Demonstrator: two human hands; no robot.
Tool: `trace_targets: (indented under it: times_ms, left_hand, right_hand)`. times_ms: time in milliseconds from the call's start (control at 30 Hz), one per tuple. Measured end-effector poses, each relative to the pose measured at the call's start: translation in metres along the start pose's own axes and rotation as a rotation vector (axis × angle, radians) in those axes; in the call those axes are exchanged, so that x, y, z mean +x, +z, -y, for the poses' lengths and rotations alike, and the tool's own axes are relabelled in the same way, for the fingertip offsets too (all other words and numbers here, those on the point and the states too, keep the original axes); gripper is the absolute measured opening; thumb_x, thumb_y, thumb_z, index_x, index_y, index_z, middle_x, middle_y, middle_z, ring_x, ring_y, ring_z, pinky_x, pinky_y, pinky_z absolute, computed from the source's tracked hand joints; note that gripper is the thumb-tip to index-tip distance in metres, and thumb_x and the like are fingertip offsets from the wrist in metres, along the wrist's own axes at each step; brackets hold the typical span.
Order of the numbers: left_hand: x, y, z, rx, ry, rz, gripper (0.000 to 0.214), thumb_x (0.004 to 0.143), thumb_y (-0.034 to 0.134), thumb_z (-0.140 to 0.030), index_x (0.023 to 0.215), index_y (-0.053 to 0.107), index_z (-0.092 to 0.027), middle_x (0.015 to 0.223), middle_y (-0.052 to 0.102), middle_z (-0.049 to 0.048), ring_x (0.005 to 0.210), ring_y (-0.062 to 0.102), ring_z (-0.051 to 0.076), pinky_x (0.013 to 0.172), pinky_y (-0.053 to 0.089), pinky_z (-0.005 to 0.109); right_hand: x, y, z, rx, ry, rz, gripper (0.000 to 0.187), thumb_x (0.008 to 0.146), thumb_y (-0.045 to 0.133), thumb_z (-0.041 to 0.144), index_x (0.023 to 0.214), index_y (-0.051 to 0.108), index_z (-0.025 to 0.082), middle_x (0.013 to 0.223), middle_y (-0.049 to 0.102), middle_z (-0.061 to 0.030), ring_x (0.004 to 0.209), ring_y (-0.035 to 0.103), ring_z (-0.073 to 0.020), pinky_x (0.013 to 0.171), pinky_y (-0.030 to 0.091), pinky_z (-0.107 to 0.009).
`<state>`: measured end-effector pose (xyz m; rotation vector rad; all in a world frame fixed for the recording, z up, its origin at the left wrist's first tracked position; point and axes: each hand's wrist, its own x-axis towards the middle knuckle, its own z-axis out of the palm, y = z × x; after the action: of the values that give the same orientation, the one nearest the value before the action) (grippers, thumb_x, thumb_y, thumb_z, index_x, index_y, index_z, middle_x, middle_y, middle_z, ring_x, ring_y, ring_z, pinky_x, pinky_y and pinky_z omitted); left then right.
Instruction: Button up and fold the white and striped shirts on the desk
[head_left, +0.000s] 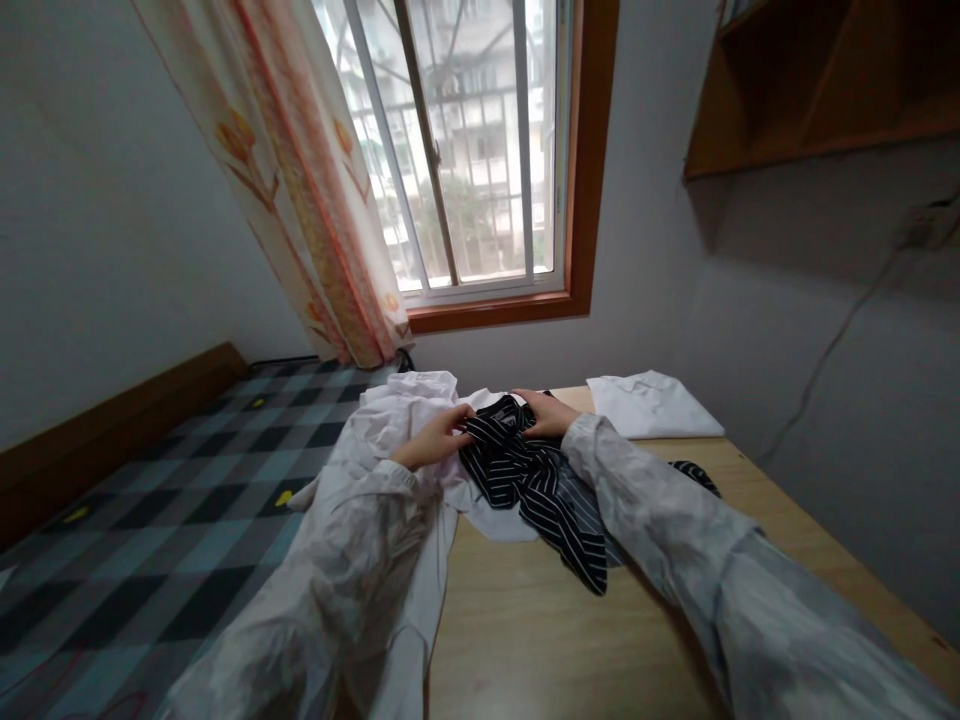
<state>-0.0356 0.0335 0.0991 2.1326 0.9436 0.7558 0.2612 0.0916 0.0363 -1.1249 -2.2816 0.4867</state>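
Observation:
A black shirt with white stripes (517, 470) lies bunched on the wooden table, one end hanging toward me. My left hand (437, 437) pinches its upper left edge between thumb and fingers. At the upper right of the same shirt, my right hand (545, 413) is closed on the fabric near the collar. White clothes (409, 400) lie crumpled beneath and to the left of my left hand, spilling over the table's left edge. Part of the striped shirt is covered by my right forearm, and a striped piece (697, 475) shows beyond it.
A folded white garment (652, 403) rests at the table's (525, 630) far right corner. Left of the table is a bed with a checked sheet (247, 450). Behind are a curtain (300, 180) and a window (472, 150). A wooden shelf (817, 90) hangs upper right, near a cable (832, 350).

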Motion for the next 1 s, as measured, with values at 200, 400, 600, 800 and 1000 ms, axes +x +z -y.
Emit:
trace_targets:
  times_ms: [200, 400, 600, 800, 1000]
  left_hand:
    - [-0.007, -0.028, -0.027, -0.328, -0.100, -0.016, 0.032, 0.080, 0.080, -0.038, 0.096, 0.060, -0.020, 0.087, 0.062, -0.0016, 0.079, 0.058, 0.016, 0.071, 0.044, 0.026]
    - [0.004, -0.048, -0.026, -0.222, -0.122, -0.271, 0.040, 0.082, 0.074, -0.051, 0.107, 0.065, -0.021, 0.099, 0.071, 0.0020, 0.094, 0.065, 0.022, 0.080, 0.049, 0.030]
    - [0.006, -0.068, -0.019, 0.090, -0.228, -0.127, 0.064, 0.069, 0.088, -0.065, 0.114, 0.076, -0.021, 0.091, 0.077, 0.0037, 0.082, 0.068, 0.023, 0.070, 0.049, 0.030]
    - [0.008, -0.073, -0.023, 0.208, -0.213, 0.252, 0.040, 0.065, 0.092, -0.060, 0.067, 0.079, -0.022, 0.065, 0.071, 0.0006, 0.065, 0.064, 0.020, 0.064, 0.049, 0.029]
    - [0.020, -0.089, -0.028, -0.070, -0.174, -0.087, 0.043, 0.076, 0.085, -0.059, 0.093, 0.085, -0.019, 0.099, 0.082, 0.0085, 0.093, 0.073, 0.025, 0.083, 0.057, 0.034]
  right_hand:
    - [0.012, -0.003, 0.006, 0.208, 0.016, 0.145, 0.058, 0.078, 0.078, 0.027, 0.135, 0.074, 0.018, 0.104, 0.082, -0.0054, 0.094, 0.075, -0.0241, 0.088, 0.056, -0.033]
    - [0.006, -0.026, -0.001, 0.204, 0.057, -0.046, 0.017, 0.073, 0.072, 0.031, 0.086, 0.072, 0.019, 0.075, 0.070, 0.0013, 0.071, 0.062, -0.0173, 0.068, 0.045, -0.026]
    - [0.001, -0.085, -0.022, 0.119, 0.140, -0.397, 0.016, 0.076, 0.065, 0.036, 0.079, 0.055, 0.023, 0.070, 0.058, 0.0024, 0.069, 0.052, -0.0176, 0.067, 0.037, -0.029]
    - [-0.008, -0.118, -0.042, 0.403, 0.148, -0.579, 0.032, 0.066, 0.070, 0.033, 0.091, 0.052, 0.025, 0.080, 0.063, 0.0017, 0.077, 0.057, -0.0189, 0.072, 0.045, -0.030]
    - [-0.026, -0.127, -0.046, 0.494, 0.133, -0.444, 0.056, 0.060, 0.074, 0.026, 0.114, 0.061, 0.022, 0.081, 0.063, 0.0041, 0.070, 0.056, -0.0154, 0.067, 0.047, -0.028]
